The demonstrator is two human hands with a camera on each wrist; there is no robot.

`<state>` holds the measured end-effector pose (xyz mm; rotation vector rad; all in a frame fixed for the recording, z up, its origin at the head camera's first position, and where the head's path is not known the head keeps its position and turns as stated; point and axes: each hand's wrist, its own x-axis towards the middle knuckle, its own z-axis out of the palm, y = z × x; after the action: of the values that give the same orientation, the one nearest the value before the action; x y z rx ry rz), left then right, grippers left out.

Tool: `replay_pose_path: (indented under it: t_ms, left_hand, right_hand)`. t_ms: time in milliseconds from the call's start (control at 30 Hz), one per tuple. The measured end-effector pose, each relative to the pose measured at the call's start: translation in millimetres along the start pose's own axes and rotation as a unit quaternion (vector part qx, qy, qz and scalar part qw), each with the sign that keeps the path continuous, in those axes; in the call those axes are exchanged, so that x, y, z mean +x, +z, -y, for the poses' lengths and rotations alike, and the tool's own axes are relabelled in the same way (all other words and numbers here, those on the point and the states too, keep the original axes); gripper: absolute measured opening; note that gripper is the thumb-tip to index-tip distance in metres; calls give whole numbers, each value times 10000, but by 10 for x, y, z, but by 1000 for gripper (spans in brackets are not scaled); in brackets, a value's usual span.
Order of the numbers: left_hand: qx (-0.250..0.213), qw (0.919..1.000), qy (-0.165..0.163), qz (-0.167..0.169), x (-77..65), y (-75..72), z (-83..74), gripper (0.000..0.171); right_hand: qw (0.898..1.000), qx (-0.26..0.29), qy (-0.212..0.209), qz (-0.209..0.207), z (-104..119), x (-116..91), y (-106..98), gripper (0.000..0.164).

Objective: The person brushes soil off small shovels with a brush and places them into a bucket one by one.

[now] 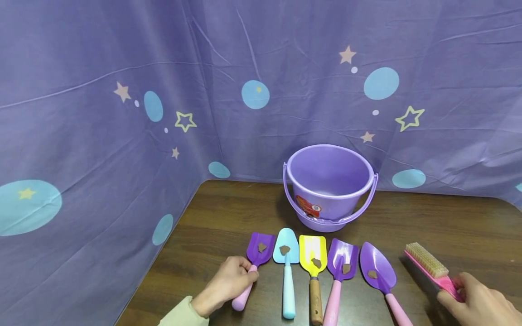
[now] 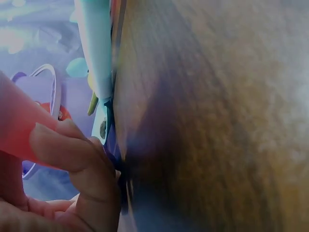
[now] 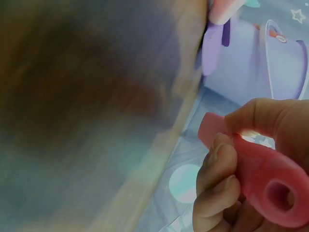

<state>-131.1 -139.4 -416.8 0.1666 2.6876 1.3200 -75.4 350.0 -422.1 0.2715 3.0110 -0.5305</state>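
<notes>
At the left end of a row of toy shovels, my left hand (image 1: 227,281) grips the pink handle of a small purple shovel (image 1: 261,259). A brown scrap (image 1: 262,247) lies on its blade. In the left wrist view, fingers curl around that pink handle (image 2: 19,123). On the right, my right hand (image 1: 485,301) holds a pink scrubbing brush (image 1: 432,267) by its handle, pale bristles facing up. The right wrist view shows the brush's handle (image 3: 263,174), with a hole in its end, between thumb and fingers.
Beside the held shovel lie a light blue shovel (image 1: 288,285), a yellow shovel (image 1: 313,251) with wooden handle, and two purple shovels (image 1: 342,253), each bearing a brown scrap. Behind stands a purple bucket (image 1: 326,208). A patterned curtain (image 1: 285,54) borders the wooden table (image 1: 228,203).
</notes>
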Motion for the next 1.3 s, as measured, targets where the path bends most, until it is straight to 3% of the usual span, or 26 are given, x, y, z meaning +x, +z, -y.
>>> replay_pose_path:
  t_ms: [233, 533, 1033, 1300]
  left_hand:
    - [-232, 9997, -74, -4, 50, -46, -34, 20]
    - [-805, 9966, -103, 129, 137, -65, -84, 25]
    - [-1511, 9879, -263, 240, 233, 16, -36, 21]
    - [-1516, 9878, -277, 226, 231, 19, -24, 24]
  right_hand:
    - [9993, 256, -264, -34, 305, -28, -4, 41]
    - [9911, 363, -1014, -786, 728, -74, 24, 22]
    - [9799, 451, -1679, -977, 1355, -117, 51, 29]
    - [9675, 539, -2120, -1266, 1624, -129, 75, 31]
